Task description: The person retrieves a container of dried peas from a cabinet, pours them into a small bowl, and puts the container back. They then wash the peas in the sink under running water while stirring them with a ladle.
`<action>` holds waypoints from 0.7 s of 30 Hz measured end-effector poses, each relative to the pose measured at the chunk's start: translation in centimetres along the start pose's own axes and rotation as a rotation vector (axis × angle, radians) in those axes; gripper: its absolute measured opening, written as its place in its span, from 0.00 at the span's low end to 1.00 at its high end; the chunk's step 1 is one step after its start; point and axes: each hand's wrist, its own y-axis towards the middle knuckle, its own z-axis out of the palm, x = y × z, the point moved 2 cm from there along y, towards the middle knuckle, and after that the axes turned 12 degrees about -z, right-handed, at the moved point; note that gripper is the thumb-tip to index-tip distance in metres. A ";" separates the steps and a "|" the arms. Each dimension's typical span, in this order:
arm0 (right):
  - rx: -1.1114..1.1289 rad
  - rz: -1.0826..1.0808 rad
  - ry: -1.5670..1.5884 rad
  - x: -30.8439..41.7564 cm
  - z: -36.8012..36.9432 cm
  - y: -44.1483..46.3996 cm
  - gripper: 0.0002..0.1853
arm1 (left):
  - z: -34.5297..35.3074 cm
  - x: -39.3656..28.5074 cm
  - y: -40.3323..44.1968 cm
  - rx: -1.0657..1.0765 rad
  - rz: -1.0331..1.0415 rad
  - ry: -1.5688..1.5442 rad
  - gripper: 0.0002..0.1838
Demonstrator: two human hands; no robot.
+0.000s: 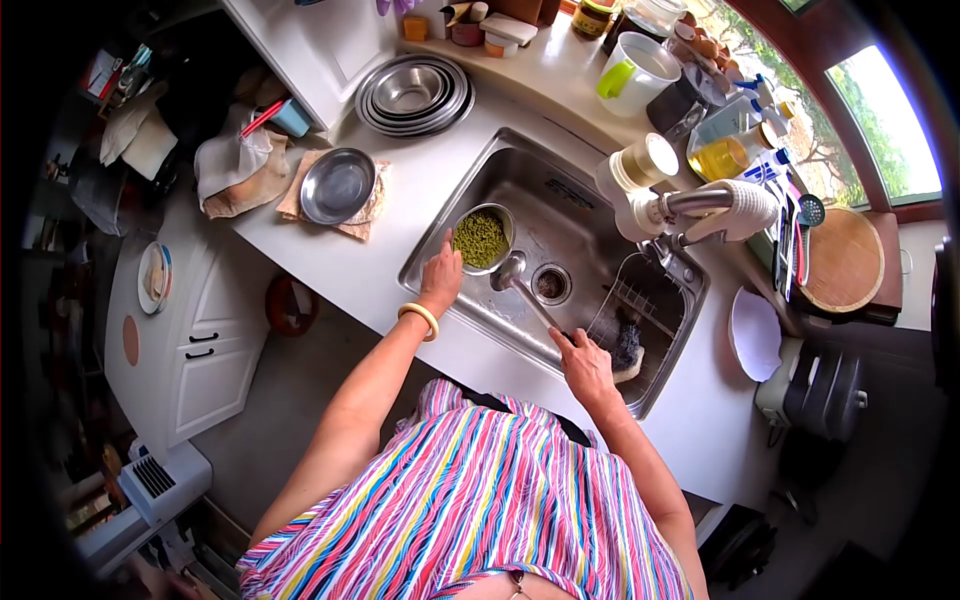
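A metal bowl [512, 228] with green beans or grains [480, 238] in it is at the left side of the steel sink [545, 335]. My left hand [441, 276] grips the bowl's near-left rim, with a yellow bangle on the wrist. In my right hand [585, 365] is the dark handle of a metal ladle [510, 270]. The ladle's rounded head is just right of the bowl, beside the drain [551, 284]. Below the ladle, the sink's floor is wet.
A wire rack [640, 300] holds a dark scrubber at the sink's right. The faucet [690, 205] stands behind it. On the counter's left are a metal plate [338, 186] on a cloth and stacked metal bowls [412, 92]. Bottles and a pitcher [640, 75] line the window side.
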 end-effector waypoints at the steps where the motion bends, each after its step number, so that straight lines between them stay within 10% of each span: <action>1: 0.000 0.009 0.000 0.3 0.0 0.1 0.26 | 0.0 0.1 0.2 0.009 0.008 0.009 0.29; 21: -0.049 0.046 -0.005 1.5 0.4 0.1 0.25 | -0.4 -1.2 1.2 0.004 0.123 0.182 0.29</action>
